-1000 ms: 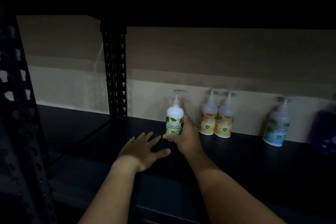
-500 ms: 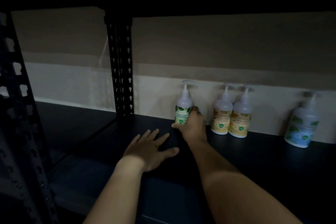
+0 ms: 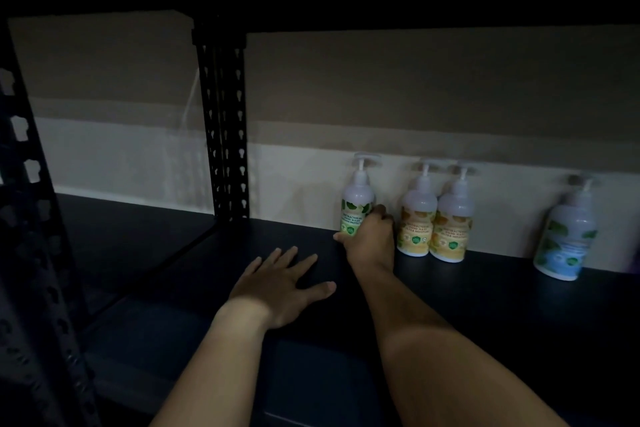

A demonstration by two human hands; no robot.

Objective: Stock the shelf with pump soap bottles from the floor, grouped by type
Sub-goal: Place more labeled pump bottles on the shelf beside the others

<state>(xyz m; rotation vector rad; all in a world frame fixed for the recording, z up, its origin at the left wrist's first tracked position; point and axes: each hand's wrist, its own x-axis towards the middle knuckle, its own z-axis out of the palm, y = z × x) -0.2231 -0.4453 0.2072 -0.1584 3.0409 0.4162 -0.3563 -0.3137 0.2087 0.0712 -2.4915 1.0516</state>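
Note:
A green-label pump bottle (image 3: 356, 199) stands upright at the back of the dark shelf (image 3: 450, 295), close to the wall. My right hand (image 3: 369, 239) is wrapped around its lower half. Just right of it stand two orange-label pump bottles (image 3: 434, 220) side by side, touching. Farther right a blue-label pump bottle (image 3: 566, 239) stands alone. My left hand (image 3: 280, 284) lies flat on the shelf with fingers spread, holding nothing.
A black perforated upright (image 3: 227, 128) rises at the shelf's back left, and another upright (image 3: 31, 218) stands at the near left edge. A pale wall runs behind the shelf. A faint purple object (image 3: 635, 260) shows at the far right edge.
My right hand has pushed the green-label bottle back toward the wall, next to the orange pair. My left hand has stayed flat on the shelf.

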